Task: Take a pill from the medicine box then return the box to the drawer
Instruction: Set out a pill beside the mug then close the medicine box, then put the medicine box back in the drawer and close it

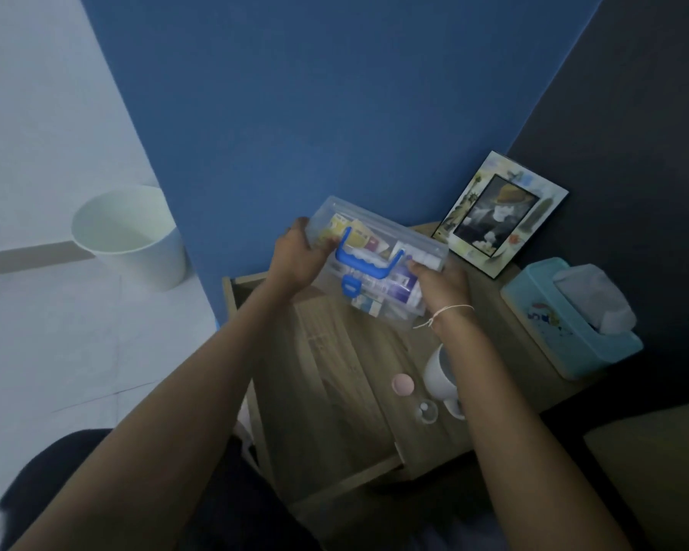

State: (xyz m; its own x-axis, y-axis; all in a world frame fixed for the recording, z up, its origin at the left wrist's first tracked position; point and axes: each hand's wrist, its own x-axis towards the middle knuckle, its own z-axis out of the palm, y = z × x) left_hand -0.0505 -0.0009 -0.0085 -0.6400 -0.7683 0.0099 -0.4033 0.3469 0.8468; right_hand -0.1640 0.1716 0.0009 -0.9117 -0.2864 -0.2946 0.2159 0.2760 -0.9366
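Note:
A clear plastic medicine box with a blue handle and blue latch is held tilted above the wooden nightstand. My left hand grips its left end. My right hand grips its right end. Packets and pill cartons show through the lid. The drawer stands pulled out on the nightstand's left side; its inside is mostly hidden by my left arm. A small clear cup holding a white pill sits on the nightstand top near my right forearm.
A pink round lid and a white mug stand beside the pill cup. A photo frame leans at the back, a turquoise tissue box to the right. A white bin stands on the floor left.

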